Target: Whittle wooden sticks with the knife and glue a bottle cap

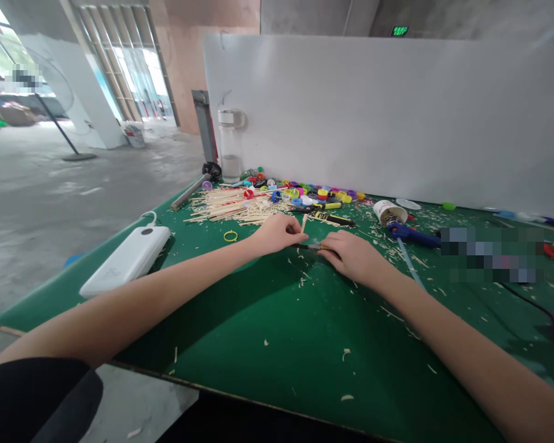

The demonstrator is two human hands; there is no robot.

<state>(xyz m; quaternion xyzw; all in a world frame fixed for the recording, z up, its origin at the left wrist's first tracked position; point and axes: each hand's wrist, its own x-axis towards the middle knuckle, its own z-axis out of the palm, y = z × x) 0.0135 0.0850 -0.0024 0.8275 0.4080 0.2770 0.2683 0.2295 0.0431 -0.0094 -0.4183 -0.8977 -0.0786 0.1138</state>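
Observation:
Near the middle of the green table [240, 332], my left hand [279, 234] is closed on a short pale wooden stick [304, 223], which stands up from the fingertips. My right hand [349, 253] is closed round a small knife-like tool [313, 247]; its thin metal part points left and reaches close to the left fingertips. Whether the blade touches the stick cannot be made out. Pale shavings lie on the table just below both hands. Behind the left hand is a pile of thin wooden sticks [221, 206].
A white power bank [127, 261] lies at the left. Behind the hands are colourful caps [322, 194], yellow-black pliers [335, 219] and a glass bottle [231, 151]. At the right are a tipped paper cup [390, 212] and a blue glue gun [413, 235]. A white board [388, 117] stands behind.

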